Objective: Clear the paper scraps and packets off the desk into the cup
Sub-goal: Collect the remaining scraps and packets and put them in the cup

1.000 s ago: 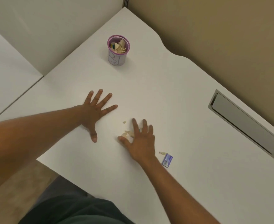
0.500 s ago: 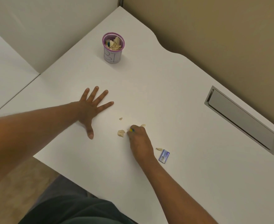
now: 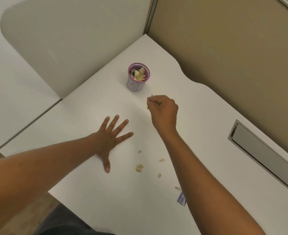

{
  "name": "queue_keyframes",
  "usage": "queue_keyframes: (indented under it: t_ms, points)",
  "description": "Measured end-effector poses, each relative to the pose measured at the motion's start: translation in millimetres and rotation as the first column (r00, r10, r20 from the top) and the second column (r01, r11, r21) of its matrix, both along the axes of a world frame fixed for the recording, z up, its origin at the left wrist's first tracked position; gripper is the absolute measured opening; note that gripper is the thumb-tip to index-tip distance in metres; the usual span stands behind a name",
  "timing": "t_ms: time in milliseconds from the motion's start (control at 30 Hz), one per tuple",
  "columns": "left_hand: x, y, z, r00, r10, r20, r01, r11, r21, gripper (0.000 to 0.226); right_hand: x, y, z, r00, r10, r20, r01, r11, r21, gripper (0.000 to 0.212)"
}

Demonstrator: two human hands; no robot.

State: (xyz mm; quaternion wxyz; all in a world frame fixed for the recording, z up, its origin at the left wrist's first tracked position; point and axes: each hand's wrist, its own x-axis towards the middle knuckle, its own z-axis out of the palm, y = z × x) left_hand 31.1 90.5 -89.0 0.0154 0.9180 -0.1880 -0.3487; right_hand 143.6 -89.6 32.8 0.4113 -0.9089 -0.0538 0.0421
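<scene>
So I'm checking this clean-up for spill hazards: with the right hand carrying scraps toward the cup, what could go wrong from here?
1. The right hand pinches small scraps short of the cup; one could drop onto the desk.
2. The cup already looks nearly full, so additions may spill over.
3. The right forearm partly hides the blue packet, and could brush it off the near edge.

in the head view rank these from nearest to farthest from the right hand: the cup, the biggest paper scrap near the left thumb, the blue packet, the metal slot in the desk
From the right hand:
1. cup, just ahead and to its left
2. biggest paper scrap, back toward the person, beside the left thumb
3. blue packet, near the desk's front edge, partly hidden by the right forearm
4. metal slot, far right; too close to the packet to call.
</scene>
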Motion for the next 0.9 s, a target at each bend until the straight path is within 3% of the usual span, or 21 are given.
queue_keyframes:
  t_ms: [67, 133, 300, 467, 567, 667, 767, 900]
  points:
    - [0.6, 1.2, -1.4, 1.000, 0.008, 0.002, -0.008, 1.000, -0.009, 0.176, 40.2, 24.9, 9.1, 0.986, 0.110, 0.124, -0.094, 0.987, -0.131, 0.013]
    - [-0.2, 2.7, -3.6, 1.000, 0.011, 0.005, -0.011, 1.000, -0.022, 0.177, 75.8, 44.6, 9.8, 0.962, 0.229, 0.150, -0.187, 0.950, -0.250, 0.012]
    - [-0.2, 3.5, -9.9, 1.000, 0.010, 0.017, -0.010, 0.999, -0.046, 0.177, 131.7, 80.1, -9.8, 0.916, 0.398, -0.041, -0.372, 0.811, -0.451, 0.024]
    - [-0.9, 4.3, -13.5, 1.000, 0.004, 0.024, -0.003, 0.999, -0.054, 0.177, 142.5, 90.9, -22.2, 0.832, 0.517, -0.201, -0.536, 0.654, -0.534, 0.037]
    - [-0.5, 5.3, -14.0, 1.000, 0.004, 0.026, -0.003, 0.998, -0.065, 0.177, 144.7, 91.9, -11.0, 0.838, 0.514, -0.183, -0.524, 0.666, -0.531, 0.034]
    - [-0.2, 5.1, -12.9, 1.000, 0.009, 0.024, -0.007, 0.998, -0.066, 0.176, 141.9, 84.2, 10.5, 0.885, 0.456, -0.091, -0.437, 0.749, -0.499, 0.025]
    - [0.1, 4.4, -10.0, 1.000, 0.019, 0.020, -0.017, 0.998, -0.059, 0.177, 131.7, 54.1, 33.6, 0.944, 0.328, -0.018, -0.303, 0.847, -0.438, 0.031]
    - [0.5, 1.9, -4.4, 0.999, 0.042, 0.006, -0.042, 0.998, -0.050, 0.176, 75.8, -33.2, 44.5, 0.991, 0.116, -0.069, -0.131, 0.945, -0.299, 0.029]
